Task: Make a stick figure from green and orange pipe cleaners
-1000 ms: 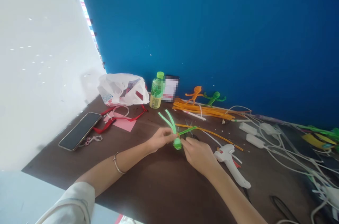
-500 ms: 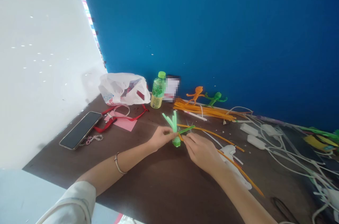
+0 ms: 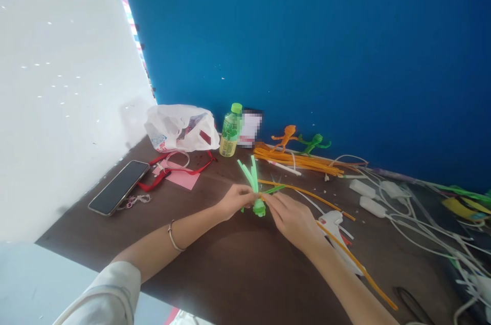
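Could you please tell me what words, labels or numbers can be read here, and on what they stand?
No text can be read: the label on the green-capped bottle is too blurred, the card behind it is pixelated, and the print on the white plastic bag is too small.

card (image 3: 251,129): pixelated; pipe-cleaner figure (image 3: 259,208): middle hidden by right-hand fingers (image 3: 274,202); white cables (image 3: 471,263): cut off at right
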A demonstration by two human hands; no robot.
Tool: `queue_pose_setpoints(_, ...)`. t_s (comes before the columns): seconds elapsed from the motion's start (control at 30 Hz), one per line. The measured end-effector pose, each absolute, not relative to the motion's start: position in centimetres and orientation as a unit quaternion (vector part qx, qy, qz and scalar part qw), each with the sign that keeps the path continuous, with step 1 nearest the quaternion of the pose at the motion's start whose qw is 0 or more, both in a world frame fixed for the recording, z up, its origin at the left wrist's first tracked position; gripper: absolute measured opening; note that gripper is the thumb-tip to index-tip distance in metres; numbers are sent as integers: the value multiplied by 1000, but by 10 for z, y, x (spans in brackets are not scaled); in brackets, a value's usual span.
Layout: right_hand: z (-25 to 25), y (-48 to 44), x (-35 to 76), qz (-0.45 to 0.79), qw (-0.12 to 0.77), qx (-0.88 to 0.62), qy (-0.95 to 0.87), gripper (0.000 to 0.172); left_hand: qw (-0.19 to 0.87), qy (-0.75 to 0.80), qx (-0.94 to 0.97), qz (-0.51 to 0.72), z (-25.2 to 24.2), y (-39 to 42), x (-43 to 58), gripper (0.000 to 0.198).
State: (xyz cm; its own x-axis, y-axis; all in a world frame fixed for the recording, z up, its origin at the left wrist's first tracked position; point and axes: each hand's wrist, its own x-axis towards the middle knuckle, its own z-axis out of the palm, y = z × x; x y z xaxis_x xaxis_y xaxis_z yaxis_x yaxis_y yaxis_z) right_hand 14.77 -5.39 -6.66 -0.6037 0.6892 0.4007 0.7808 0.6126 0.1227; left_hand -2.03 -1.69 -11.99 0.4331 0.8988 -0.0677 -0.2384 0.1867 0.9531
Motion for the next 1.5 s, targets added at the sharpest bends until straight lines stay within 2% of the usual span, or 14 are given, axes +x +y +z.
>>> queue_pose_setpoints(0.17, -68, -55, 150, -128, 159, -400, -894, 25, 777, 275, 418, 382, -116, -18, -20, 32)
queue_pose_setpoints(0.4, -76, -54, 154, -137, 171, -379, -899, 25, 815, 264, 375, 355, -117, -18, -20, 25)
queue_pose_setpoints(0.73, -76, -56, 150, -111, 246, -393, -879, 19, 794, 240, 425, 363, -116, -19, -20, 22)
queue_pose_setpoints(1.07, -75, -55, 149, 30, 266, -444, -855, 18, 757, 254, 482, 362, -118, -20, -20, 25)
queue_pose_setpoints(1.33, -72, -59, 147, 49, 267, -436, -858, 17, 755, 263, 483, 356, -116, -20, -21, 21)
queue_pose_setpoints(1.5, -74, -60, 147, 20, 280, -409, -868, 16, 777, 251, 451, 362, -113, -21, -20, 21)
